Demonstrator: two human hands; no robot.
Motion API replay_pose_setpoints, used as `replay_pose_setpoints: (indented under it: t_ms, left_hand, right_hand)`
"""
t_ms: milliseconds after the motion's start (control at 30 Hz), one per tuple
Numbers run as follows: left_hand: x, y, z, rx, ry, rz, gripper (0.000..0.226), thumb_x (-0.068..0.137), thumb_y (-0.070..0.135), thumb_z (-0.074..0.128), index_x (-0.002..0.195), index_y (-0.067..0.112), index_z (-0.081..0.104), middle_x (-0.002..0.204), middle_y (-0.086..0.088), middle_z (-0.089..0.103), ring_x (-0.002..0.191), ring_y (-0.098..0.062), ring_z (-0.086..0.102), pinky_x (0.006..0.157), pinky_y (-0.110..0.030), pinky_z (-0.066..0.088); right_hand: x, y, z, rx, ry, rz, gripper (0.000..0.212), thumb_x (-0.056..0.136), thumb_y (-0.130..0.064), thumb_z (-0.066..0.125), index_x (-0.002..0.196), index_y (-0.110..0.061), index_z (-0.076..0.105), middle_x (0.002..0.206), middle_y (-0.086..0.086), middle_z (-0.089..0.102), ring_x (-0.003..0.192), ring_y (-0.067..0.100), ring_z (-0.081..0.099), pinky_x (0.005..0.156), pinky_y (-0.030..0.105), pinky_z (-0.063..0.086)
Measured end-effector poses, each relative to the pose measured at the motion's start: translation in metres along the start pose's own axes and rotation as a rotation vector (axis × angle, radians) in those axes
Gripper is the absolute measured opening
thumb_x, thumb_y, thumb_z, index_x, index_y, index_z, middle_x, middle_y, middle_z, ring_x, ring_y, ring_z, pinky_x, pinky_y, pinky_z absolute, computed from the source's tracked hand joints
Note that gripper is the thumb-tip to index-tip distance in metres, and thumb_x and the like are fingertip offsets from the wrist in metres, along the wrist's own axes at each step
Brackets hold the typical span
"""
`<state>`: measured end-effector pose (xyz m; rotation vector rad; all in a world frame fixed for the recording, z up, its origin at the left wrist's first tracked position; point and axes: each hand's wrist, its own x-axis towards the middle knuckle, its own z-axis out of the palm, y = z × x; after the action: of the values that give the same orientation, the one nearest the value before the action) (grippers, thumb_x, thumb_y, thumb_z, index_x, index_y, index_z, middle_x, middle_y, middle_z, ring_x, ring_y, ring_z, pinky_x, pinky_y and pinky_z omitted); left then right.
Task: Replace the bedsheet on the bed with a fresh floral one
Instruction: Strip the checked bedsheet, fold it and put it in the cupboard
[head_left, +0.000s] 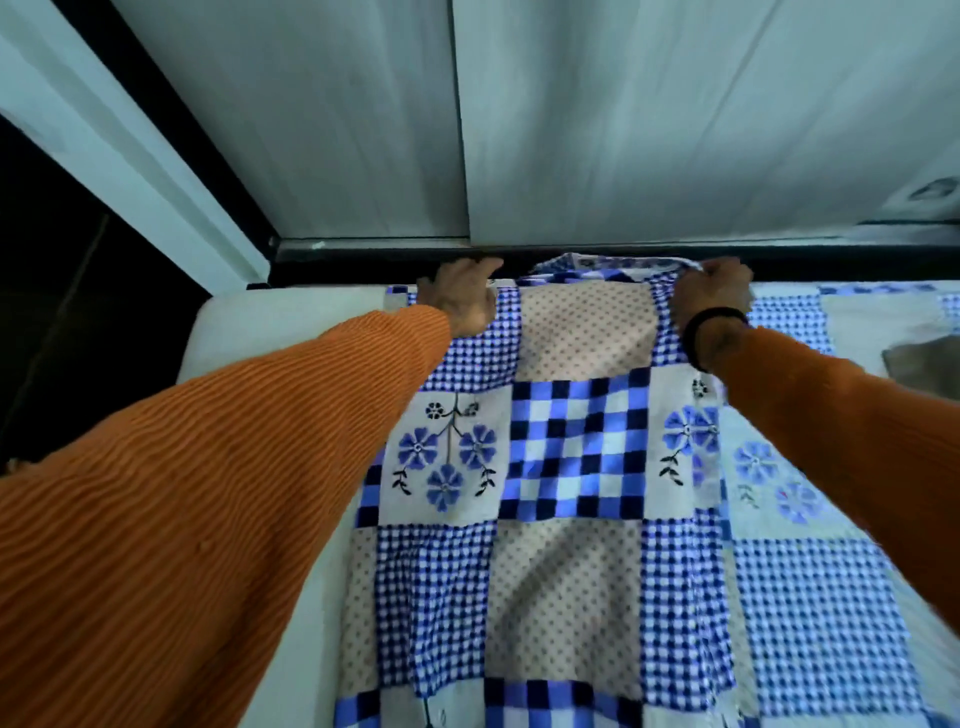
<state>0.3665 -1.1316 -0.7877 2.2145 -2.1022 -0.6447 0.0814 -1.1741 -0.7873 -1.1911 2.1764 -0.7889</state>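
Bare mattress (244, 332) at left. Left hand (462, 299) fingers curl over the floral sheet (571, 452) edge at the bed's far side; right hand (714, 293) fist bunches the same edge. Risk: uneven pull skews the sheet, leaving the left corner uncovered.

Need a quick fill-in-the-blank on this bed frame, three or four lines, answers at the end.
1. Both hands grip the patchwork sheet at the bed's ____ edge, next to the wall.
2. The right hand has a ____ band at its wrist.
3. Left of the left hand, the bare ____ shows uncovered.
4. Both sleeves are ____ in colour.

Missing words: far; black; mattress; orange
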Motion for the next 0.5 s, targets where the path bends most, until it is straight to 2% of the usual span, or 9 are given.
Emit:
replay_pose_setpoints:
  t_ms: [100, 200, 267, 300, 400, 500]
  left_hand:
    - [-0.014, -0.006, 0.011, 0.025, -0.008, -0.057, 0.053, 0.106, 0.038, 0.041, 0.156, 0.027, 0.033, 0.159, -0.01, 0.036, 0.145, -0.032, 0.032, 0.117, -0.056, 0.025]
    - [-0.032, -0.014, 0.015, 0.039, -0.102, -0.113, 0.062, 0.106, 0.051, 0.038, 0.161, 0.033, 0.016, 0.17, -0.008, 0.01, 0.156, -0.035, 0.01, 0.121, -0.065, 0.014]
    - [-0.039, -0.016, 0.017, 0.059, -0.128, -0.091, 0.07, 0.106, 0.053, 0.039, 0.163, 0.029, 0.008, 0.171, -0.009, -0.002, 0.157, -0.036, -0.001, 0.122, -0.06, 0.006]
    - [-0.039, -0.017, 0.019, 0.064, -0.123, -0.079, 0.072, 0.106, 0.053, 0.04, 0.164, 0.028, 0.006, 0.171, -0.01, -0.003, 0.157, -0.035, -0.003, 0.123, -0.058, 0.005]
    - [-0.034, -0.026, 0.026, 0.09, -0.076, -0.06, 0.076, 0.102, 0.061, 0.042, 0.163, 0.032, 0.008, 0.171, -0.007, 0.001, 0.157, -0.034, 0.002, 0.121, -0.066, 0.014]
    - [-0.029, -0.034, 0.035, 0.137, -0.046, -0.053, 0.076, 0.099, 0.065, 0.042, 0.161, 0.035, 0.011, 0.171, -0.006, 0.006, 0.156, -0.034, 0.007, 0.119, -0.068, 0.02]
  right_hand:
    - [0.01, 0.03, -0.018, -0.16, -0.109, 0.063, 0.041, 0.081, -0.038, 0.063, 0.096, 0.0, 0.071, 0.091, 0.023, 0.062, 0.098, 0.03, 0.066, 0.083, 0.041, 0.049]
    - [0.002, 0.046, -0.017, -0.317, -0.215, 0.052, 0.049, 0.088, -0.036, 0.071, 0.111, 0.007, 0.066, 0.114, 0.027, 0.067, 0.112, 0.04, 0.064, 0.086, 0.041, 0.05]
    - [-0.005, 0.044, -0.011, -0.303, -0.217, 0.015, 0.046, 0.086, -0.037, 0.076, 0.108, 0.003, 0.066, 0.116, 0.024, 0.068, 0.111, 0.039, 0.064, 0.084, 0.039, 0.048]
    - [-0.008, 0.039, -0.008, -0.286, -0.214, 0.004, 0.05, 0.085, -0.043, 0.077, 0.109, -0.001, 0.065, 0.115, 0.023, 0.067, 0.11, 0.038, 0.063, 0.082, 0.038, 0.047]
    - [-0.009, 0.024, 0.006, -0.273, -0.231, -0.01, 0.068, 0.082, -0.06, 0.074, 0.119, -0.004, 0.062, 0.12, 0.02, 0.066, 0.113, 0.037, 0.063, 0.081, 0.037, 0.045]
    - [-0.002, 0.005, 0.01, -0.237, -0.224, -0.064, 0.053, 0.088, -0.046, 0.073, 0.114, -0.001, 0.067, 0.12, 0.021, 0.068, 0.114, 0.036, 0.064, 0.086, 0.035, 0.047]
